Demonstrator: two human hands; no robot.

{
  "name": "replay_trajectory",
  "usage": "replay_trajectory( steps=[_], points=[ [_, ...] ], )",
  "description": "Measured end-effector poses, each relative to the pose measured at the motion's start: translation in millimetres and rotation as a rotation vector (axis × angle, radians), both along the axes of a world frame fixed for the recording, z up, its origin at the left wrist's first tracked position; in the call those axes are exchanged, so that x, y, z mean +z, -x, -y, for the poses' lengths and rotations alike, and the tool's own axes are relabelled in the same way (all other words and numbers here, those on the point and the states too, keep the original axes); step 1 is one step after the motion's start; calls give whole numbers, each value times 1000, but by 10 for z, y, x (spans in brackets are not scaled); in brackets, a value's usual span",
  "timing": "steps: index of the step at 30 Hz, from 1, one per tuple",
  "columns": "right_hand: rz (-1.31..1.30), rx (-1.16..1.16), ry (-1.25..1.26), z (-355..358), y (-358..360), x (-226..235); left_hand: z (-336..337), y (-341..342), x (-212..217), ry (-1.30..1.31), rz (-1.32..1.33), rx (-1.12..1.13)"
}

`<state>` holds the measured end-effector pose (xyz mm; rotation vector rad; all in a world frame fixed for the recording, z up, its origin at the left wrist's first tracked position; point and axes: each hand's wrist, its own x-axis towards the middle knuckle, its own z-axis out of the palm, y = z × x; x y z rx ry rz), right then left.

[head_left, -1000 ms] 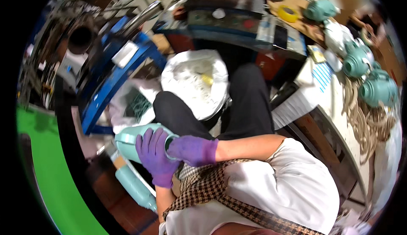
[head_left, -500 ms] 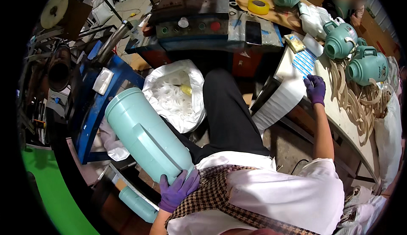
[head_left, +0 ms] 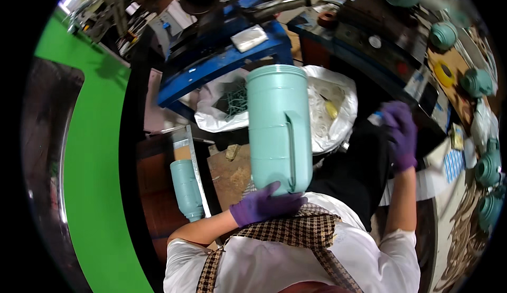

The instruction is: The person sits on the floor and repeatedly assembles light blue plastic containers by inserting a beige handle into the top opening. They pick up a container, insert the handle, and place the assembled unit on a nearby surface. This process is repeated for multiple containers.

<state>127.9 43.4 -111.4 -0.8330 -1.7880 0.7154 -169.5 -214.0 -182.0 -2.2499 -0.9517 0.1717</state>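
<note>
A mint-green plastic jug shell [head_left: 272, 129] with a side handle stands nearly upright against my lap, its threaded rim up. My left hand [head_left: 266, 207], in a purple glove, grips its base, the fingers wrapped round the bottom below the handle. To the right of the shell, above my thigh, my right hand [head_left: 400, 134] is raised in a purple glove. Its fingertips pinch a small blue-and-white label [head_left: 375, 117], slightly blurred. A sheet of blue-and-white labels [head_left: 454, 165] lies on the white table at the right.
Behind the shell are a white bag [head_left: 346, 84] of clear plastic rings and a blue metal stand [head_left: 211, 73]. Another green shell [head_left: 186, 187] lies at lower left. Beige straps [head_left: 457, 235], green jug tops [head_left: 477, 83] and a yellow tape roll [head_left: 443, 73] are at the right.
My view has turned left. My right hand has come away from the label sheet toward the shell, with a small label in its fingertips. The shell is more upright, still in my left hand.
</note>
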Motion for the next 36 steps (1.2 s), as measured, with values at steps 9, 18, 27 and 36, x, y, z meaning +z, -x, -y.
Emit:
replay_trajectory(
  steps=[9,18,27,36],
  points=[
    [46,619,366,-317,1684,149,38,91,-152,-135,-257,-75],
    [188,400,-28,-502,1963,-56,286,412,-253,-313,-457,74],
    [-323,416,599,-433,2025,-750,737,452,579,193,1295,629],
    [-693,322,735,-717,1763,-1012,-203,1216,1252,-192,2163,352]
  ],
)
